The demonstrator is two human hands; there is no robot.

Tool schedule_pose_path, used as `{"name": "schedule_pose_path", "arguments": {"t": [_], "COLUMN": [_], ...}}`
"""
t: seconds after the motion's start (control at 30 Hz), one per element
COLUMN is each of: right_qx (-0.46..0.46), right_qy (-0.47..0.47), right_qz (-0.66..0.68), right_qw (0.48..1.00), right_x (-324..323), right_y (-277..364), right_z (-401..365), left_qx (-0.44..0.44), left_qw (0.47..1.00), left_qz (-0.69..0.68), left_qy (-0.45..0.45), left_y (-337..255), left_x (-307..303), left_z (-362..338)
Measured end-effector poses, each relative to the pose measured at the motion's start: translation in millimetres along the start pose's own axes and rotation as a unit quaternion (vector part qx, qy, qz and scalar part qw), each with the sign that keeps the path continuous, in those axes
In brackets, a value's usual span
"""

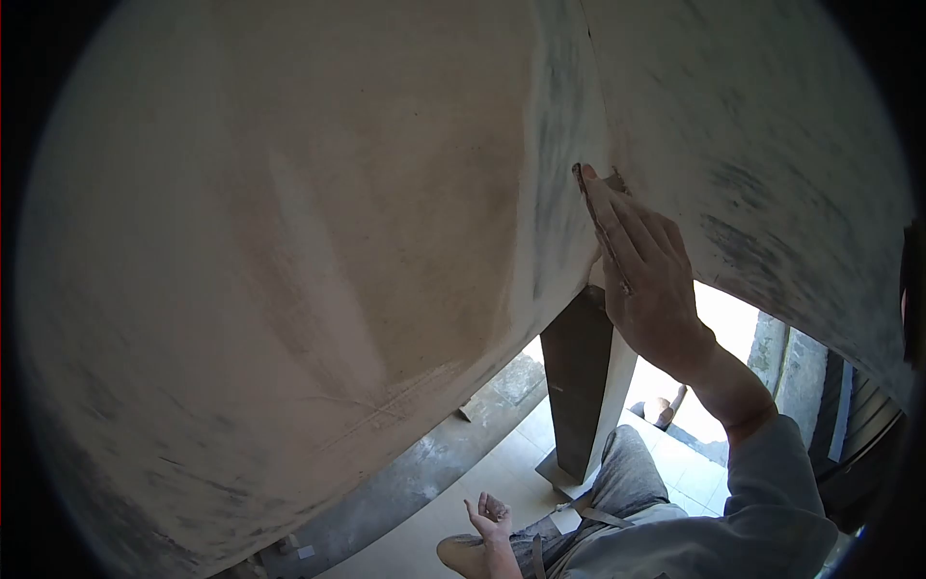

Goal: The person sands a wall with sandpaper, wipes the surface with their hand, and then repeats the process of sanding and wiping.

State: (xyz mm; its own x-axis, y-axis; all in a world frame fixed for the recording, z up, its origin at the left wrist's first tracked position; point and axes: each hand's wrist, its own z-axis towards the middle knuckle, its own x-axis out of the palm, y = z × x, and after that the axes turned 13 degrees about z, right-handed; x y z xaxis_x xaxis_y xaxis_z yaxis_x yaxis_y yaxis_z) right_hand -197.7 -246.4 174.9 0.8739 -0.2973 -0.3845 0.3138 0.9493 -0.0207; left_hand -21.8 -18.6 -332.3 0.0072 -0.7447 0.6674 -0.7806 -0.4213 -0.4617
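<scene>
My right hand (648,265) lies against a large curved panel, fingers straight and together. Beneath it is a thin sheet of sandpaper (615,181), its brownish edges showing past the fingertips and along the side of the hand. The panel (415,193) is pale and dusty, with a tan patch left of the hand and grey-blue scuffs around it. A narrow seam runs down towards my fingertips. Low in view, away from the panel, hangs my left hand (490,518). Its fingers are loosely curled with the thumb apart, and nothing shows in it.
Below the panel's lower edge stands a dark, tapered post (579,386) on a square foot, close to my knee. A grey curved ledge (424,482) runs along the pale tiled floor. Dark slatted material (868,425) stands at the right. Bright light comes from below.
</scene>
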Motion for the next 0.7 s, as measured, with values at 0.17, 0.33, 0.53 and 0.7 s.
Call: {"name": "schedule_pose_path", "arguments": {"t": [0.17, 0.33, 0.53, 0.7], "right_qx": [-0.067, -0.103, -0.043, -0.072], "right_qy": [-0.026, -0.018, -0.013, -0.065], "right_qz": [-0.187, -0.269, -0.136, -0.110], "right_qw": [0.980, 0.957, 0.990, 0.989], "right_x": [-1.8, 4.9, 15.2, 23.0], "right_y": [0.5, 16.7, 31.4, 21.0], "right_z": [80.6, 113.5, 122.5, 120.2], "left_qx": [-0.015, 0.034, 0.238, 0.359], "left_qw": [1.000, 0.997, 0.956, 0.897], "left_qz": [0.019, 0.023, 0.142, 0.065], "left_qy": [-0.015, 0.058, 0.100, 0.249], "left_y": [7.0, -2.2, -114.9, -216.5], "left_x": [0.2, 13.6, 105.5, 154.5], "left_z": [-2.1, 12.6, -12.9, -53.8]}}
